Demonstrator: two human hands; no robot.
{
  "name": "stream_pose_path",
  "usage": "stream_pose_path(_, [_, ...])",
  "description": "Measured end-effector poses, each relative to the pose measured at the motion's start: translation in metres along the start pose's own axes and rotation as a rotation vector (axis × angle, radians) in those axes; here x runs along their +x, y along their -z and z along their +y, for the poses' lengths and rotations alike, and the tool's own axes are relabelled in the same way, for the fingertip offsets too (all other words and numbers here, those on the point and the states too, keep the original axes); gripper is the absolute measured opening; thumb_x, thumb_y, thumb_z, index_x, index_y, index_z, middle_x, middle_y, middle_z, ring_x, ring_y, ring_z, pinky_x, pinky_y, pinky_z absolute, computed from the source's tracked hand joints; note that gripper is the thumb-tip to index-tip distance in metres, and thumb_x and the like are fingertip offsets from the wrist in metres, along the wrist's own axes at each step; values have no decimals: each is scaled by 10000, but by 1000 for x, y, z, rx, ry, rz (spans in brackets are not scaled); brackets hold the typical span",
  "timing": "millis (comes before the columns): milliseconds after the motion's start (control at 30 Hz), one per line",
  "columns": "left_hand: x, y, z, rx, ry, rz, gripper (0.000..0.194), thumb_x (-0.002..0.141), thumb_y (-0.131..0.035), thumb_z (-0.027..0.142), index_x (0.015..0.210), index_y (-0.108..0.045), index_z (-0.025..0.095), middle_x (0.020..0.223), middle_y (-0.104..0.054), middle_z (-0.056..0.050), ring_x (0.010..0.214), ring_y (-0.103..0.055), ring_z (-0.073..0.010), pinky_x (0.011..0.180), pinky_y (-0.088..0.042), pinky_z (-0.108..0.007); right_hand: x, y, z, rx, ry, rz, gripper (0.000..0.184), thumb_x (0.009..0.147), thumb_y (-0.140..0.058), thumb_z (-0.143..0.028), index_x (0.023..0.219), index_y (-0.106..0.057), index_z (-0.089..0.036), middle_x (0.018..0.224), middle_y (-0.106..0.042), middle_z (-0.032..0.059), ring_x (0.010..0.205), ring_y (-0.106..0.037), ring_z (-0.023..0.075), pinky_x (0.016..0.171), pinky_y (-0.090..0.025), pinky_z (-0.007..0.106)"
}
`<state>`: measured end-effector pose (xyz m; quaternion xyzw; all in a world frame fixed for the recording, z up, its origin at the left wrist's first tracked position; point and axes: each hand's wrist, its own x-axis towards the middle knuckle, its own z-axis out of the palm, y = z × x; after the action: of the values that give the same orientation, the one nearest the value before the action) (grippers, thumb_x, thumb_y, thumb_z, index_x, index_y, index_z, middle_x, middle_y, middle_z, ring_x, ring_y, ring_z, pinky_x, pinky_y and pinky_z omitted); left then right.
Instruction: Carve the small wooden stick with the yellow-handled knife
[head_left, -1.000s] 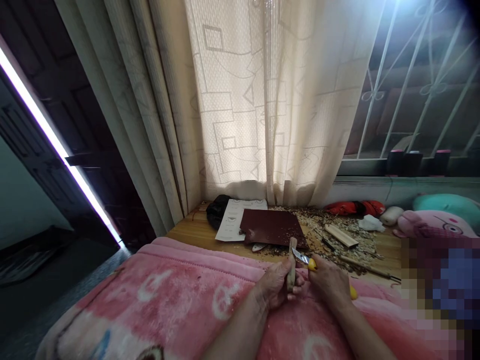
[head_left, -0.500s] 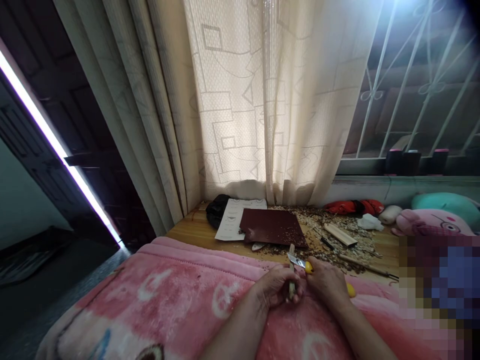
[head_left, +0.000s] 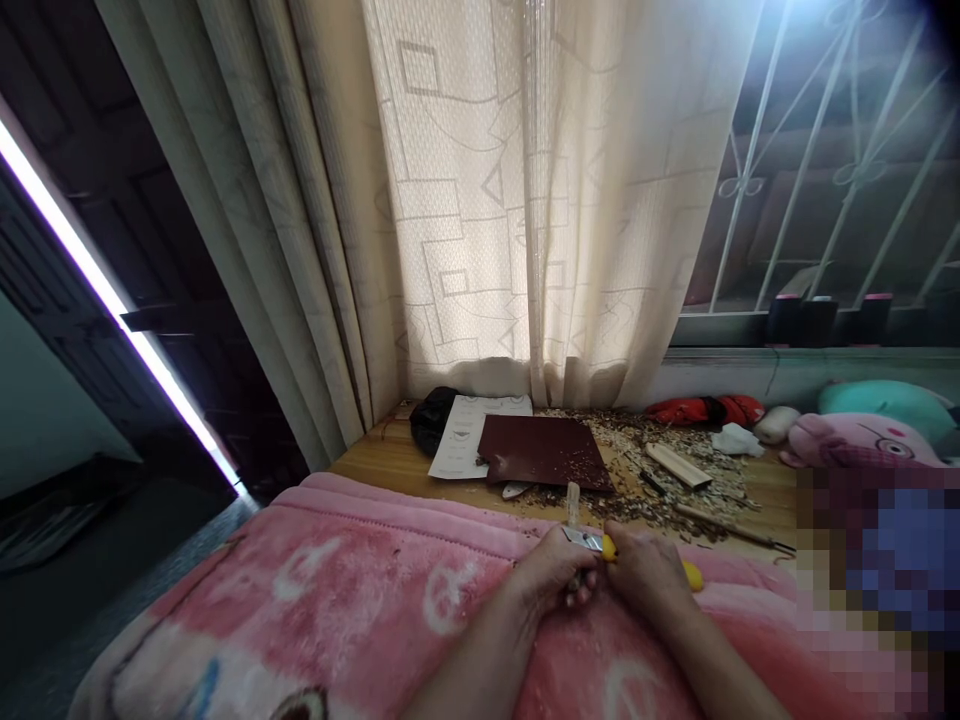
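Note:
My left hand is closed round a short, pale wooden stick, whose upper end stands up above the fingers. In my right hand is a yellow utility knife, its handle end showing behind the palm. The metal blade points left and lies across the stick, close to my left thumb. Both hands are over the pink blanket, almost touching each other. The stick's lower part is hidden in my left fist.
Wood shavings litter the wooden surface ahead. A dark red board overlaps a white paper. A pale wooden block and a thin rod lie to the right, near a pink plush toy.
The knife blade has moved down along the stick towards my left hand, and my right hand has shifted slightly left and down. The stick's top leans a little further left.

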<state>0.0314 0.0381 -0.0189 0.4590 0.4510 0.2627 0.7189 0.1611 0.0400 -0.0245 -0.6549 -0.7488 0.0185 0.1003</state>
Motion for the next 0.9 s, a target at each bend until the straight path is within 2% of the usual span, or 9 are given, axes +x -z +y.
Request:
stream_pose_path(300, [3, 4, -4, -64, -4, -63, 274, 546, -438, 152, 817, -471, 176, 429, -341, 84, 277, -279, -21, 277, -174, -125, 0, 3, -7, -10, -39, -55, 219, 652, -384, -246, 808, -536, -220, 719, -591, 36, 676, -519, 158, 553, -273, 235])
stream_pose_path(700, [3, 5, -2, -118, 64, -27, 166, 510, -408, 139, 671, -424, 174, 426, -325, 83, 272, -245, -17, 264, -119, -132, 1, 4, -12, -28, -73, -39, 240, 679, -371, -311, 816, -541, -210, 700, -595, 63, 655, -530, 173, 564, -316, 259])
stream_pose_path(900, [0, 4, -1, -150, 30, -76, 151, 516, -407, 127, 656, -393, 180, 422, -299, 88, 282, -208, -13, 267, -115, -134, 3, 5, -11, -11, -77, -41, 226, 666, -390, -341, 764, -537, -200, 717, -589, 65, 681, -523, 177, 587, -318, 268])
